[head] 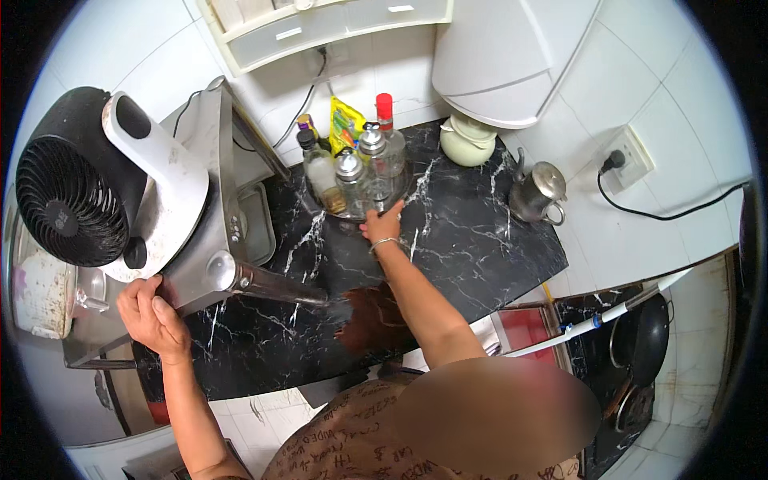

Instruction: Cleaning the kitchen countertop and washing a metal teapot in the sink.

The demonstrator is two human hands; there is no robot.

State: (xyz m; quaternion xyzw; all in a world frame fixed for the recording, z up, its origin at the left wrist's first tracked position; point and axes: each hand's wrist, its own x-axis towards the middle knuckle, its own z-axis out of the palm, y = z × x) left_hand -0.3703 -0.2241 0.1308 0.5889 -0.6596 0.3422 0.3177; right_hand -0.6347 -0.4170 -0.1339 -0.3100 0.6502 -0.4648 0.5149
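My right hand [383,225], with a bracelet at its wrist, touches the near rim of a round tray [312,201] on the black marbled countertop [456,240]. Grouped on that tray are two glass dispensers with metal tops [350,180] [373,144], a dark-capped bottle [318,162], a red-capped bottle [393,144] and a yellow pouch [345,123]. Over at the left, my left hand [155,315] rests at the front edge of a metal rack's top shelf [198,264], just below the white base of a black fan [72,198]. Its fingers are partly curled and hold nothing that I can make out.
A metal teapot [537,192] and a pale green lidded jar [468,141] stand at the back right. A white wall unit [492,66] hangs above the jar. Plugged into the wall socket [627,159] is a black cable. A white pole [576,330] and a wok [642,339] are at the lower right.
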